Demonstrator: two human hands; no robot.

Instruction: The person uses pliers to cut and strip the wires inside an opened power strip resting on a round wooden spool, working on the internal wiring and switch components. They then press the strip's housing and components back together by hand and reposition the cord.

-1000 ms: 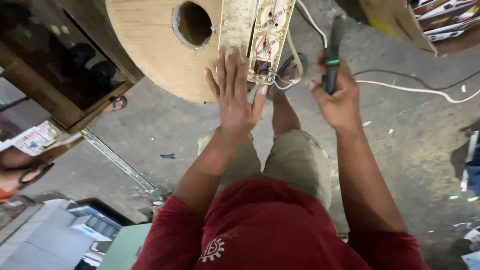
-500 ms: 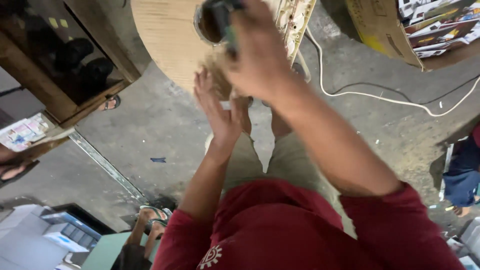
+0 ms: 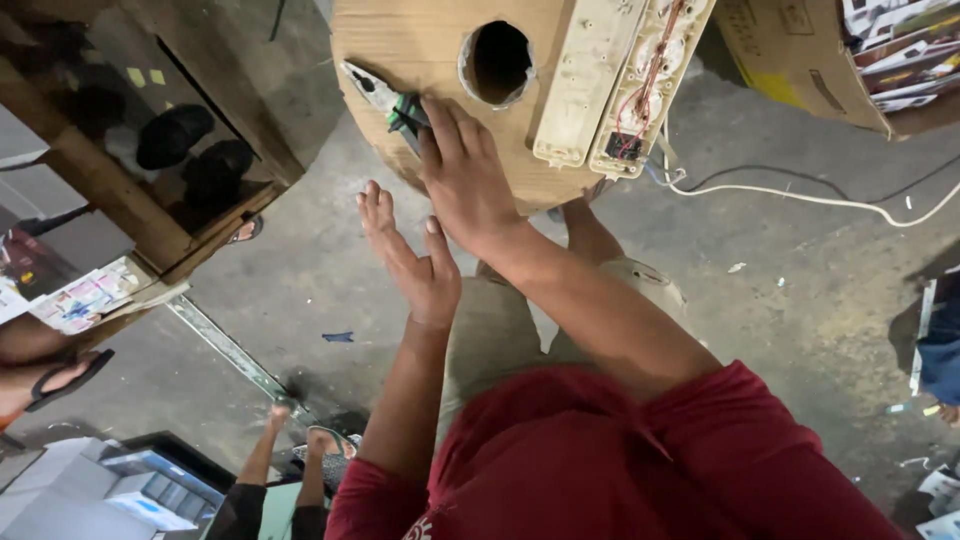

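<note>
A person in a red shirt sits over a round wooden cable spool (image 3: 440, 130) laid flat like a small table, seen from above. The right hand (image 3: 465, 175) reaches across to the left part of the spool top and rests palm down on a pair of pliers (image 3: 385, 103) with green and black handles. Its fingers lie close together over the handles, pressing them to the wood rather than pinching them; how far they curl underneath cannot be seen. The pliers lie flat near the spool's left edge, their long axis running diagonally, with the metal nose pointing up and left towards that edge and the handles trailing down and right under the hand. The left hand (image 3: 410, 260) is open and empty, fingers straight and held together, thumb apart, hovering just off the spool's near left edge over the concrete floor (image 3: 290, 290). A round hole (image 3: 497, 62) sits at the spool's centre, just right of the pliers. Further right on the spool lies an opened power strip: its cream cover (image 3: 585, 85) beside the base (image 3: 650, 80) with bare wiring showing, both running lengthwise away from the person. A white cord (image 3: 820, 200) trails from it across the floor to the right.
</note>
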